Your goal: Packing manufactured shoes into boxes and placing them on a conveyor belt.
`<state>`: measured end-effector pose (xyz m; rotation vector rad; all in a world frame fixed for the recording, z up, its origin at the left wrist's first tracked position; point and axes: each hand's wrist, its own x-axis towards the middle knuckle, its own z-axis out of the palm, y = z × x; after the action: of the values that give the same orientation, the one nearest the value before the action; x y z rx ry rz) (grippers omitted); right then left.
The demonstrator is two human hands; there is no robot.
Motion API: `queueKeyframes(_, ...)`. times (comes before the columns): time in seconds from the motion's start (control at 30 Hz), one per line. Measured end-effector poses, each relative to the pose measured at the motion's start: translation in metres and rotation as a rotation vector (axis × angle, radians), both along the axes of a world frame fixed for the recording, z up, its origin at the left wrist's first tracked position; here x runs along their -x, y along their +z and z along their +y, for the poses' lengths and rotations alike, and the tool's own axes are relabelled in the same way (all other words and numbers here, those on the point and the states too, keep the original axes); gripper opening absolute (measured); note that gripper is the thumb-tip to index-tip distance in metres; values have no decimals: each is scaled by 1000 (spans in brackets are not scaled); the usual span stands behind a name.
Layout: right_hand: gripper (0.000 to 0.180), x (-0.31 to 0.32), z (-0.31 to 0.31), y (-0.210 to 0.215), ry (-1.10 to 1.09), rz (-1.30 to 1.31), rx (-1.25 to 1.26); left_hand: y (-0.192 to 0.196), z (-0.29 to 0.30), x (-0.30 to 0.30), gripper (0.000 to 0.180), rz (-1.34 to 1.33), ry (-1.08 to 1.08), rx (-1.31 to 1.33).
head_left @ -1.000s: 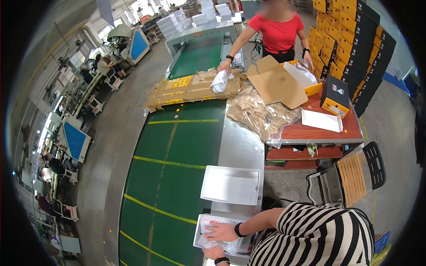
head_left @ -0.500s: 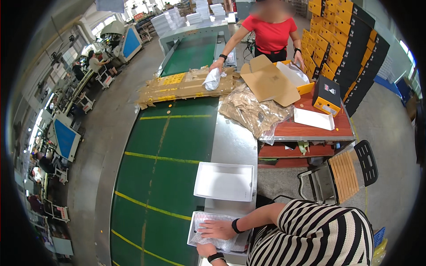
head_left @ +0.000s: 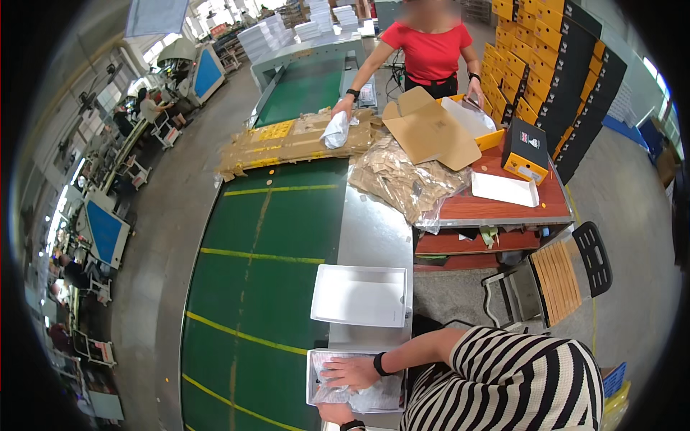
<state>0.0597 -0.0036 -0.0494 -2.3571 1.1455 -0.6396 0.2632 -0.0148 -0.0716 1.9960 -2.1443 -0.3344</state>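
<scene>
A white box [head_left: 310,384] with white paper inside sits low in the view, on the metal edge of the green belt. My right hand [head_left: 350,373] lies flat with fingers spread on the crinkled white wrapping paper [head_left: 381,395] in it. What lies under the paper is mostly hidden. At the near side of the box, my left hand [head_left: 335,412] is closed at its rim, its fingertips partly hidden. Just beyond stands an open white tray-shaped box part [head_left: 359,294], with nothing in it.
Across the belt [head_left: 266,287] lies flattened taped cardboard [head_left: 295,144]. A co-worker in red [head_left: 431,54] holds crumpled white paper [head_left: 335,131] there. Right of it are crumpled brown paper [head_left: 402,179], a red-brown table [head_left: 460,210], a chair [head_left: 557,284] and stacked yellow-black boxes [head_left: 550,65].
The white box has turned a little and sits straighter. My left hand has moved slightly down along its near side. My right hand stays on the paper, which has shifted under it.
</scene>
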Motion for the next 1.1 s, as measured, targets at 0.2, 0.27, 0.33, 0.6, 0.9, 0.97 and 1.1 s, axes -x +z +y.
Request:
queueKeyframes(0.2,72,-6,56,-42,276,-111,64,74,39,-10,65,752,136,220)
queueKeyframes(0.27,63,-6,64,-44,293,32,70,78,50,4,46,920,375,366)
queueKeyframes(0.33,48,4,67,-20,296,67,-9,81,46,20,58,601,100,309)
queueKeyframes(0.6,46,104,-2,23,-577,-300,-98,23,41,68,90,-167,-339,-91)
queueKeyframes(0.9,45,161,-20,1,-376,-51,-333,57,39,41,70,661,26,-353)
queueKeyframes(0.97,47,189,-12,73,-274,-822,-769,73,41,37,71,1094,259,-455)
queueKeyframes(1.1,62,239,18,92,-324,-1394,-1267,108,25,114,87,1381,11,-456)
